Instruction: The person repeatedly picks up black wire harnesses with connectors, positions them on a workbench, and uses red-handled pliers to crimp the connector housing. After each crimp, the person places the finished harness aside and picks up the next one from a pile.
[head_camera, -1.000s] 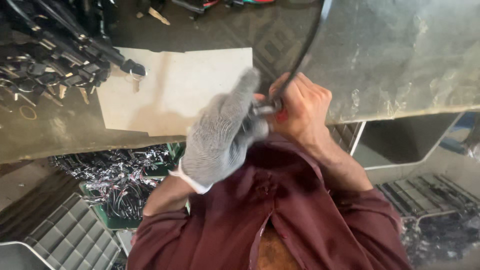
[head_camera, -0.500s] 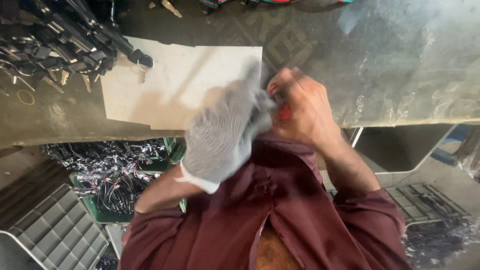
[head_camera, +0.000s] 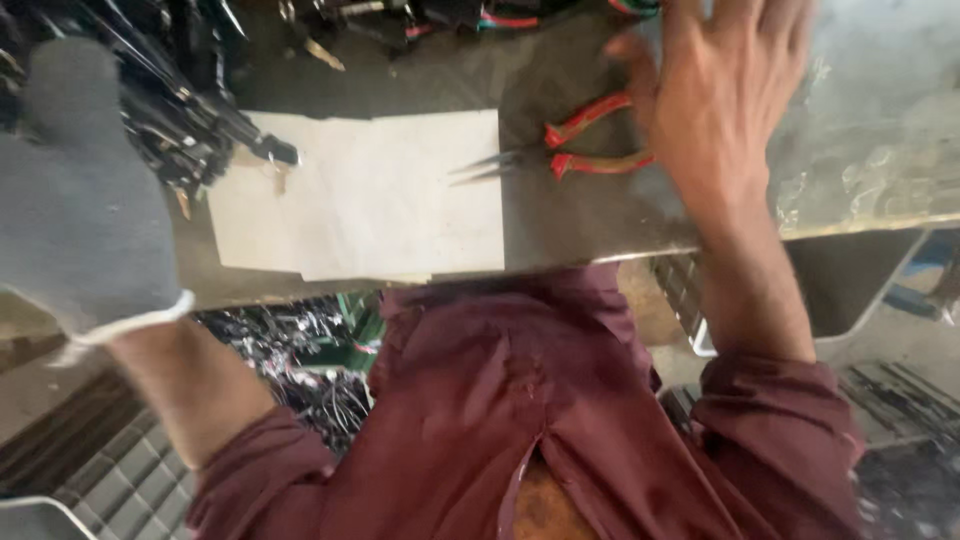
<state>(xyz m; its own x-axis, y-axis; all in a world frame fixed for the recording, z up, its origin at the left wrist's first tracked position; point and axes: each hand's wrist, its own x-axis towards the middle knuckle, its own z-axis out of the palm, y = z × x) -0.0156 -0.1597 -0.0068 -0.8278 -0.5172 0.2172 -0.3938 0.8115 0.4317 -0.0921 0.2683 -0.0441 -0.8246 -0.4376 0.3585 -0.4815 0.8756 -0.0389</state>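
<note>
Pliers (head_camera: 560, 150), red-handled, needle-nosed, beside bare right hand (head_camera: 725, 95)

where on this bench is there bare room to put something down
The pale sheet is mostly bare, between the dark cable bundle and the red-handled pliers. The metal benchtop right of the right hand looks bare. The back edge and left, by the gloved left hand, are crowded.

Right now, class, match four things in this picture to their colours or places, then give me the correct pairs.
Things:
1. left hand
2. right hand
3. pliers
4. cardboard sheet

Descriptions:
A. red handles, lying on the bench
B. pale, flat at the bench's near edge
C. bare, fingers spread, beside the pliers
D. in a grey knit glove

Pairs: 1-D, 2-C, 3-A, 4-B
</note>
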